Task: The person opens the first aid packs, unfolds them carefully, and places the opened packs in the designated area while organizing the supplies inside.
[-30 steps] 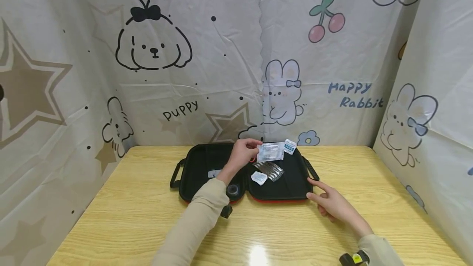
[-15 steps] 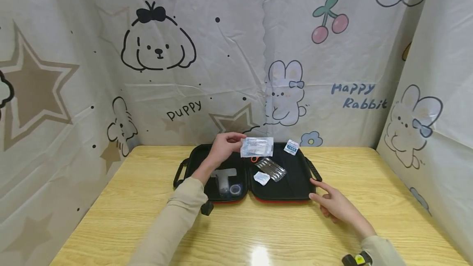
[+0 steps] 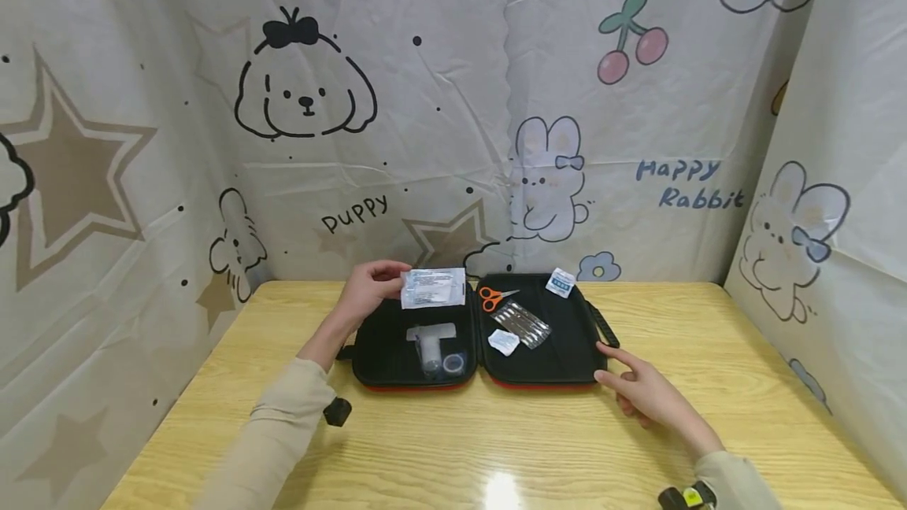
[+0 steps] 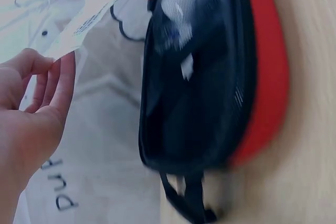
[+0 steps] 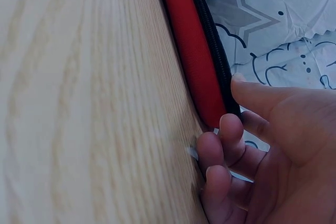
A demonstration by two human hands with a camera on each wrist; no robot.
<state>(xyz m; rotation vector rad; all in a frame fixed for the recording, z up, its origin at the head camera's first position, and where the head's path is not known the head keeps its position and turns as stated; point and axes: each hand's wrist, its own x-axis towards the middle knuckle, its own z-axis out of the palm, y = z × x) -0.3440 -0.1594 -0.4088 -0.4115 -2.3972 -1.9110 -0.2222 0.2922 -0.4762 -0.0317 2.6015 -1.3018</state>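
In the head view my left hand [image 3: 364, 290] pinches a flat white printed packet [image 3: 434, 290] by its left end, raised over the left half of an open zippered case [image 3: 383, 364], black inside and red outside. The left wrist view shows the thumb and fingertips on the edge of the packet [image 4: 86, 22]. My right hand [image 3: 645, 392] grips the near right corner of the case, thumb and a finger at its rim; the other fingers curl below in the right wrist view. Orange-handled scissors [image 3: 490, 299], a sleeve of swabs [image 3: 523, 324] and a small white packet [image 3: 504, 341] lie in the right half.
A clear bag with a tape roll [image 3: 453, 363] and a white item [image 3: 430, 345] lie in the left half. Another small packet [image 3: 560, 282] rests at the back right. Carry straps [image 3: 602, 327] stick out at the sides. A printed cloth [image 3: 439, 140] hangs behind the wooden table [image 3: 453, 447].
My left hand has moved left with the white packet, from over the right half of the case to over the left half, uncovering the scissors. The right hand stays at the corner.
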